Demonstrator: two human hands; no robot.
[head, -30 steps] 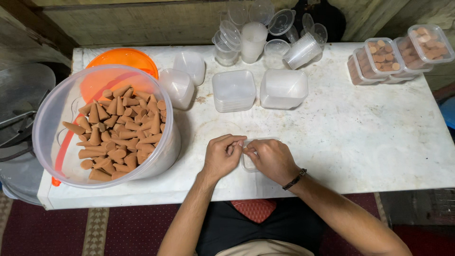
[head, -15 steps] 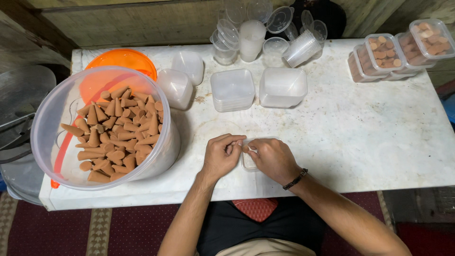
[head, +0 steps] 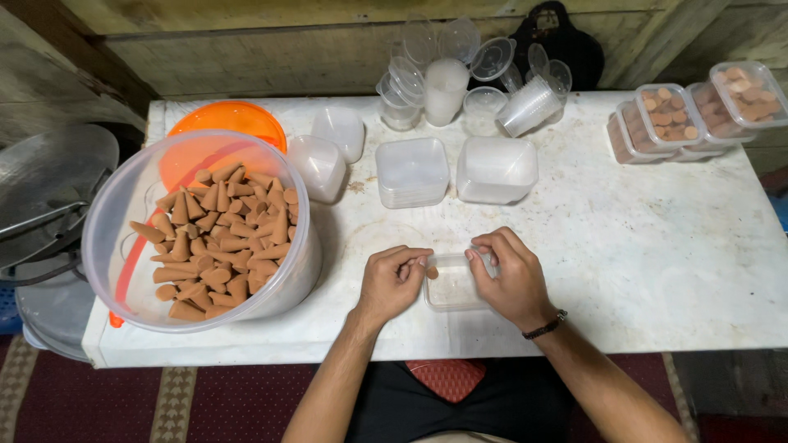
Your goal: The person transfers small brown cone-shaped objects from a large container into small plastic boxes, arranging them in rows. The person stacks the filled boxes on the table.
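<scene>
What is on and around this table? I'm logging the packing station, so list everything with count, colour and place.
tub: one, clear, table's left end, full of brown cones
lid: one, orange, behind tub
empty boxes: several, clear, table middle
cups: several, clear, far edge
filled boxes: three, clear with brown cones, far right
small box: one, clear, near edge between the hands
table: one, white
left hand: at small box's left edge
right hand: on small box's right side, dark wristband

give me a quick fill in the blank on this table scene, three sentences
1. The large clear plastic tub holds brown ____-shaped pieces.
2. Both hands, left hand and right hand, touch a small clear ____ plastic container.
3. The round lid behind the tub is coloured ____.

Missing words: cone; rectangular; orange
</scene>
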